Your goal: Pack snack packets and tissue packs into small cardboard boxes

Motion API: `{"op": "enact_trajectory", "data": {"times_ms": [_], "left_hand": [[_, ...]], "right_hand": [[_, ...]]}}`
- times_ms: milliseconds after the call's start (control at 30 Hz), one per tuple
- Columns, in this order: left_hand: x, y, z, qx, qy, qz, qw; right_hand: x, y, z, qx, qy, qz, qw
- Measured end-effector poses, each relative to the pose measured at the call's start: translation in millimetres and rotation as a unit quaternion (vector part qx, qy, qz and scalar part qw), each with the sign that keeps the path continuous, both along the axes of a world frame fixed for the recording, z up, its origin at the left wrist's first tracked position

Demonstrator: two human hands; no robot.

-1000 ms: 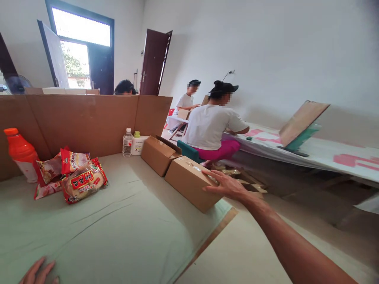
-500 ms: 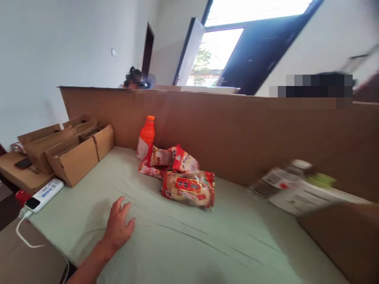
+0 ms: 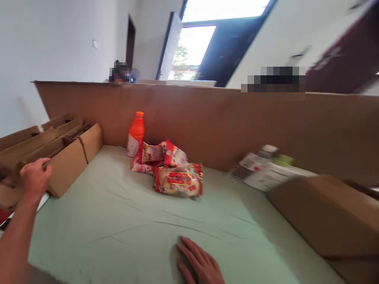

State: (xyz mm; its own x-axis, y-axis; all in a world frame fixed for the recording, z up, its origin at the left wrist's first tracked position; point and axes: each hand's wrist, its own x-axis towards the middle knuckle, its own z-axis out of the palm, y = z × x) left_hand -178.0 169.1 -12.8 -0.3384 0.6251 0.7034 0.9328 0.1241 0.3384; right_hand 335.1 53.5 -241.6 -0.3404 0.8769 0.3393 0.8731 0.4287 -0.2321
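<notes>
Your left hand (image 3: 36, 175) pinches the open brown cardboard box (image 3: 71, 163), seemingly a gripping step calling for steadiness next, with your right hand (image 3: 203, 262) loosely spread over the pale-green worktop (image 3: 133, 228).

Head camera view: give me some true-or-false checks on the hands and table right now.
1. The left hand is at the near end of an open cardboard box. True.
2. The orange bottle stands beside the snack packets. True.
3. The right hand is gripping the orange bottle. False: the right hand holds nothing and is near the table's front, apart from the bottle.
4. The snack packets are inside a cardboard box. False: they lie on the green table cover.
5. A white container is on the table's right side. True.
</notes>
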Motion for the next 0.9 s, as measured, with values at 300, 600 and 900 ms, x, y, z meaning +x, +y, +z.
{"op": "enact_trajectory", "data": {"times_ms": [300,600,900], "left_hand": [[82.1,-53.8,-19.8,0.014,0.054,-0.3,0.952],[182.9,-115.3,-17.8,-0.06,0.028,-0.579,0.813],[171.1,-112.7,-80.4,-0.067,-0.345,-0.451,0.82]], "right_hand": [[-11.8,-2.0,14.4,-0.067,0.169,-0.07,0.981],[-25.9,-20.7,57.4,-0.168,0.626,-0.198,0.735],[-20.1,-22.5,68.6,-0.256,0.551,-0.145,0.781]]}}
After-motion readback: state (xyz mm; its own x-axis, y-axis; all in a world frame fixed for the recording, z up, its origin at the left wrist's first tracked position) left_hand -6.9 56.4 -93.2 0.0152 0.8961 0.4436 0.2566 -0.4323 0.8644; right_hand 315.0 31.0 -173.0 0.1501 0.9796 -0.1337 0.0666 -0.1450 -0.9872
